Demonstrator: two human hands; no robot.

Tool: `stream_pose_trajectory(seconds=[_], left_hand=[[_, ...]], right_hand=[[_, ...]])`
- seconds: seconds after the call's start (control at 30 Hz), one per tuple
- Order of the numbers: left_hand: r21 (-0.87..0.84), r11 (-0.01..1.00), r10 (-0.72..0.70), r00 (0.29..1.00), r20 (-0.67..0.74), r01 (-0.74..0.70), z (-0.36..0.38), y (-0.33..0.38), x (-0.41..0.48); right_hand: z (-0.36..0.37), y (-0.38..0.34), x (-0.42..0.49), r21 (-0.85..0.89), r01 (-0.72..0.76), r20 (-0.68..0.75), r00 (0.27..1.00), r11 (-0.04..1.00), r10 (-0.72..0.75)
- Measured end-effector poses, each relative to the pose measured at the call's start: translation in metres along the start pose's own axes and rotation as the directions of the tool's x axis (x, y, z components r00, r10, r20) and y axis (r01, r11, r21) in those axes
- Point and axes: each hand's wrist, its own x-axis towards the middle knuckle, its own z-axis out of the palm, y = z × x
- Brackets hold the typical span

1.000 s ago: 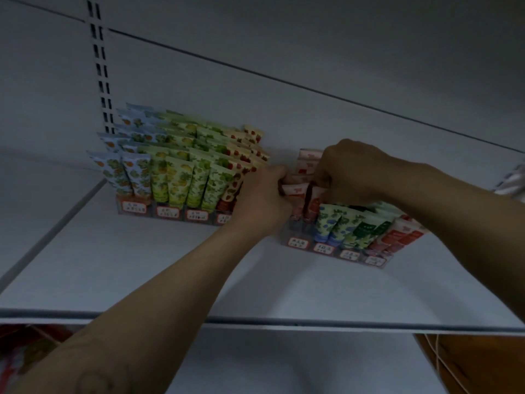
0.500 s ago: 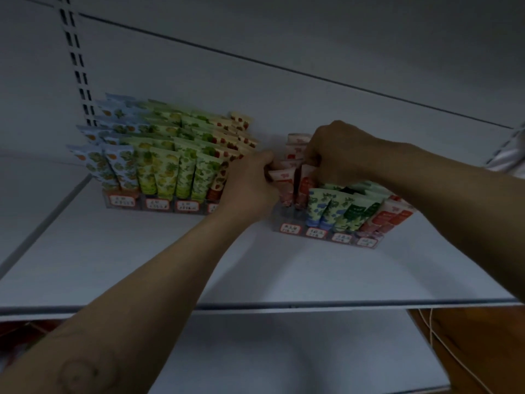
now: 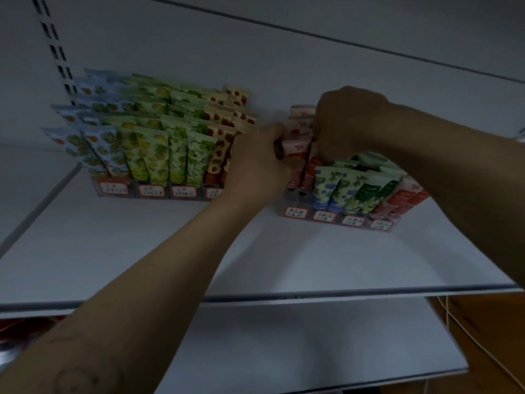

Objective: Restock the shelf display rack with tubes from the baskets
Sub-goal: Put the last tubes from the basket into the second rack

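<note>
The rack (image 3: 338, 218) sits on the shelf (image 3: 142, 251), and the pink tubes (image 3: 297, 147) fill its leftmost column. They are stacked front to back with crimped ends up and long axes near upright, leaning away.

Both hands meet at that column. The left hand (image 3: 255, 160) comes in from the rack's left, fingers curled round the left edge of a front pink tube. The right hand (image 3: 346, 123) is bunched over the column's top and right side. Its fingertips are hidden, so I cannot tell what they clamp.

The next move likely seats a tube straight down along its own axis. The right hand, being above, seems better placed to push while the left steadies.

The blue tubes (image 3: 332, 189) stand in the next column right, just under the right wrist, and could be knocked. The full rack (image 3: 147, 191) stands left of the rack, its nearest tubes close behind the left knuckles.
</note>
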Motion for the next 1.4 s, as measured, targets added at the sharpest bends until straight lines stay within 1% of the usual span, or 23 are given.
stream_pose_trajectory(seconds=[0.17, 0.3, 0.4, 0.47, 0.6, 0.7, 0.77, 0.83, 0.87, 0.93, 1.0, 1.07, 1.13, 1.2, 1.27, 1.4], left_hand=[[0.043, 0.999, -0.026, 0.999, -0.023, 0.027, 0.002, 0.0, 0.002], [0.051, 0.999, 0.002, 1.0, -0.017, -0.001, 0.001, 0.001, 0.004], [0.067, 0.997, 0.028, 0.999, -0.018, -0.026, 0.001, 0.003, 0.003], [0.097, 0.994, 0.053, 0.998, -0.031, -0.05, 0.002, 0.003, 0.002], [0.05, 0.999, 0.009, 0.997, -0.075, -0.005, 0.005, 0.0, 0.0], [0.103, 0.995, -0.01, 0.997, -0.079, 0.018, 0.005, 0.004, 0.002], [0.141, 0.99, 0.006, 0.997, -0.079, 0.005, 0.005, 0.008, 0.005], [0.144, 0.989, 0.057, 0.994, -0.09, -0.043, 0.007, 0.013, 0.006], [0.134, 0.989, 0.076, 0.992, -0.099, -0.063, 0.008, 0.014, 0.006], [0.108, 0.992, 0.072, 0.991, -0.117, -0.06, 0.011, 0.013, 0.005], [0.088, 0.996, 0.015, 0.99, -0.144, -0.003, 0.014, 0.01, 0.003], [0.034, 0.997, -0.066, 0.983, -0.172, 0.073, 0.019, 0.008, -0.001], [-0.047, 0.991, -0.132, 0.972, -0.196, 0.125, 0.024, 0.005, -0.007], [-0.118, 0.982, -0.169, 0.962, -0.215, 0.147, 0.027, -0.002, -0.01], [-0.163, 0.979, -0.155, 0.969, -0.193, 0.124, 0.026, -0.007, -0.01], [-0.238, 0.969, -0.068, 0.997, -0.031, 0.059, 0.016, -0.009, -0.012]], right_hand=[[-0.002, -0.008, -0.001, -0.042, -0.004, -0.017, 1.0, 0.999, 0.003], [-0.001, -0.012, -0.006, -0.07, 0.006, -0.037, 0.999, 0.998, -0.008], [0.001, -0.015, -0.009, -0.1, -0.014, -0.059, 0.998, 0.995, 0.008], [0.002, -0.014, -0.011, -0.087, -0.021, -0.07, 0.997, 0.996, 0.015], [0.005, -0.009, -0.016, -0.025, -0.019, -0.089, 0.996, 0.999, 0.017], [0.004, -0.006, -0.016, 0.006, -0.021, -0.071, 0.997, 1.0, 0.021], [0.003, -0.005, -0.015, 0.011, -0.017, -0.072, 0.997, 1.0, 0.018], [0.003, -0.005, -0.015, 0.021, -0.013, -0.073, 0.997, 1.0, 0.014], [0.004, -0.005, -0.016, 0.026, -0.014, -0.079, 0.997, 1.0, 0.016], [0.005, -0.005, -0.015, 0.034, -0.016, -0.097, 0.995, 0.999, 0.019], [0.005, -0.004, -0.016, 0.042, -0.02, -0.103, 0.994, 0.999, 0.025], [0.005, -0.004, -0.017, 0.04, -0.023, -0.107, 0.994, 0.999, 0.027], [0.005, -0.004, -0.019, 0.053, -0.027, -0.099, 0.995, 0.998, 0.032], [0.006, -0.004, -0.021, 0.067, -0.036, -0.106, 0.993, 0.997, 0.043], [0.007, -0.004, -0.023, 0.074, -0.036, -0.127, 0.991, 0.997, 0.046], [0.01, -0.004, -0.023, 0.069, -0.051, -0.144, 0.988, 0.996, 0.061]])
